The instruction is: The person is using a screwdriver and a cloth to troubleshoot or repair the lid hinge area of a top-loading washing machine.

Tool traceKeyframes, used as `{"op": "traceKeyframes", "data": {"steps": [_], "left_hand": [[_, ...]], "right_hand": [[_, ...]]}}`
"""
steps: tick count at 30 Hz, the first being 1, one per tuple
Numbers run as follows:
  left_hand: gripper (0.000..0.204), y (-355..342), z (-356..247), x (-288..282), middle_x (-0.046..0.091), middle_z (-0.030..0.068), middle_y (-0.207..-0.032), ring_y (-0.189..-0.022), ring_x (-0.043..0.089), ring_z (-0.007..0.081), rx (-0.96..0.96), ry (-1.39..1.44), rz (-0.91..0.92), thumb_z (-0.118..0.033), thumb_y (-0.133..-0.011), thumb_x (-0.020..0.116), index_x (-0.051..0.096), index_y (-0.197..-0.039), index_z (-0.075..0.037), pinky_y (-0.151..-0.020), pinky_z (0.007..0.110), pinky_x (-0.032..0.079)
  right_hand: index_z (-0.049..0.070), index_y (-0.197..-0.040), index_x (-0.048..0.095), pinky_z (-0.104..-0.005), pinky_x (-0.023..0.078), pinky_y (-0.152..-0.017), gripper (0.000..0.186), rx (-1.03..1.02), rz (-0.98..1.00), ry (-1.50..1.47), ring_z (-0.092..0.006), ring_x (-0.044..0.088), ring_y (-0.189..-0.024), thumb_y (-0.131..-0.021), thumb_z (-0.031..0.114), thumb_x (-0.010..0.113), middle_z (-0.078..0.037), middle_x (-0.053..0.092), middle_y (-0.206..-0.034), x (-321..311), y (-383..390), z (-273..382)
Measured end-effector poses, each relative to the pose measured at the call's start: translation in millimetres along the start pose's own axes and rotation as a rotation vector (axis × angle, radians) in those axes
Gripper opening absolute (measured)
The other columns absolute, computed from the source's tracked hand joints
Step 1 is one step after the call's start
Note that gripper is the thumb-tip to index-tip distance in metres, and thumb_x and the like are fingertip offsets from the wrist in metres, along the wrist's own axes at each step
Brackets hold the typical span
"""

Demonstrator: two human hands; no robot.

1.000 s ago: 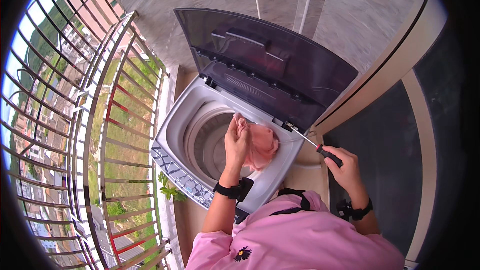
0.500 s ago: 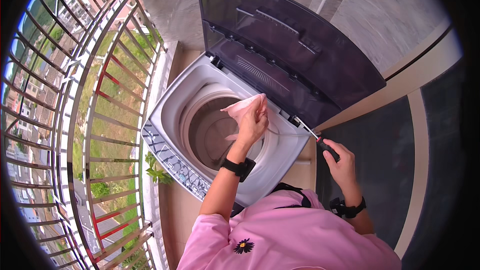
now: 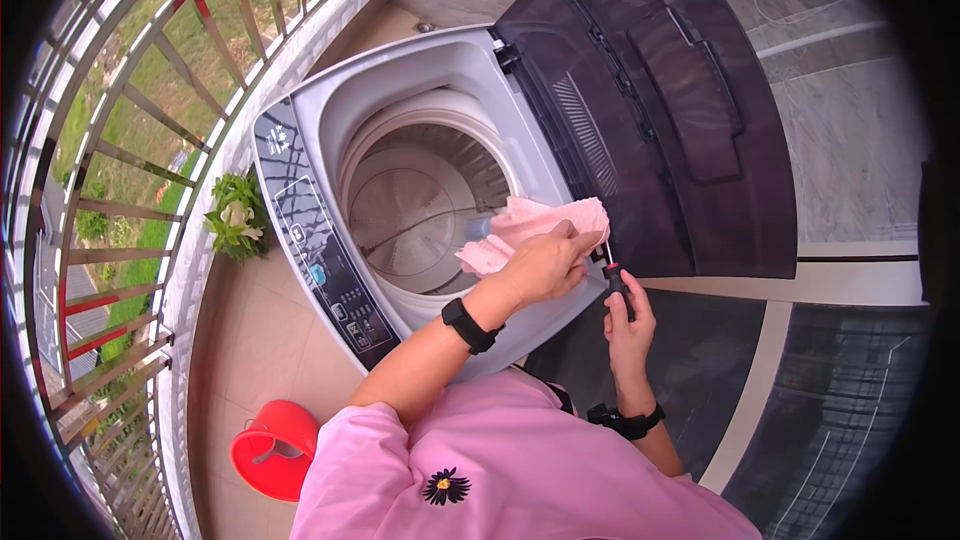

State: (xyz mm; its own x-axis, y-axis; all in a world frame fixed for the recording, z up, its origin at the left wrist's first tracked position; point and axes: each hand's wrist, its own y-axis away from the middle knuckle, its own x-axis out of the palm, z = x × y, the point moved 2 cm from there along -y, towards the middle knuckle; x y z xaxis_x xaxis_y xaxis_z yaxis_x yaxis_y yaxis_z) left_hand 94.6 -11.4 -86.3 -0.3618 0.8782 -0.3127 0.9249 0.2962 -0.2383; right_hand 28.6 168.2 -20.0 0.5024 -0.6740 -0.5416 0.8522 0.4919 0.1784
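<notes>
My left hand [image 3: 543, 268] is closed on a pink cloth [image 3: 535, 223], which spreads over the near right rim of a top-loading washing machine [image 3: 455, 48] and hangs partly over its drum [image 3: 400, 210]. My right hand [image 3: 629, 325] grips the black and red handle of a screwdriver [image 3: 613, 278]. Its thin shaft points away from me beside the cloth, near the corner of the raised dark lid [image 3: 730, 190]. Whether the tip touches the cloth or the hinge, I cannot tell. Some of the shaft is hidden by the cloth and left fingers.
A red bucket [image 3: 268, 450] stands on the tiled floor at the near left. Beside the machine's dark control panel [image 3: 320, 240] is a leafy plant with pale flowers [image 3: 236, 215]. Metal railing [image 3: 140, 190] runs along the left, and a grey wall [image 3: 850, 140] rises behind the lid.
The view has turned, bringing the red bucket into sight. My left hand has carried the cloth from above the drum to the rim, close to the screwdriver in my right hand.
</notes>
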Motion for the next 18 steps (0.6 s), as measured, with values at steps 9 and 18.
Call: {"op": "traceKeyframes", "data": {"steps": [9,18], "left_hand": [[0.050,-2,36,26,0.062,0.0265,-0.107,-0.092,0.064,0.0450,-0.210,0.020,-0.193,-0.009,-0.085,0.060,0.048,-0.132,0.000,-0.079,0.051,0.053],[0.041,-7,36,-5,0.063,0.0255,-0.105,-0.090,0.066,0.0438,-0.178,0.069,-0.253,-0.010,-0.087,0.057,0.053,-0.126,0.001,-0.078,0.051,0.053]], "right_hand": [[0.004,-0.133,0.056,-0.0371,0.047,-0.097,0.040,-0.409,0.080,0.483,-0.0291,0.063,-0.109,-0.094,0.009,0.060,-0.017,0.065,-0.123,34,-46,6],[0.001,-0.132,0.057,-0.0415,0.050,-0.091,0.037,-0.515,-0.082,0.653,-0.0362,0.064,-0.105,-0.095,0.006,0.058,-0.021,0.065,-0.117,51,-38,20]]}}
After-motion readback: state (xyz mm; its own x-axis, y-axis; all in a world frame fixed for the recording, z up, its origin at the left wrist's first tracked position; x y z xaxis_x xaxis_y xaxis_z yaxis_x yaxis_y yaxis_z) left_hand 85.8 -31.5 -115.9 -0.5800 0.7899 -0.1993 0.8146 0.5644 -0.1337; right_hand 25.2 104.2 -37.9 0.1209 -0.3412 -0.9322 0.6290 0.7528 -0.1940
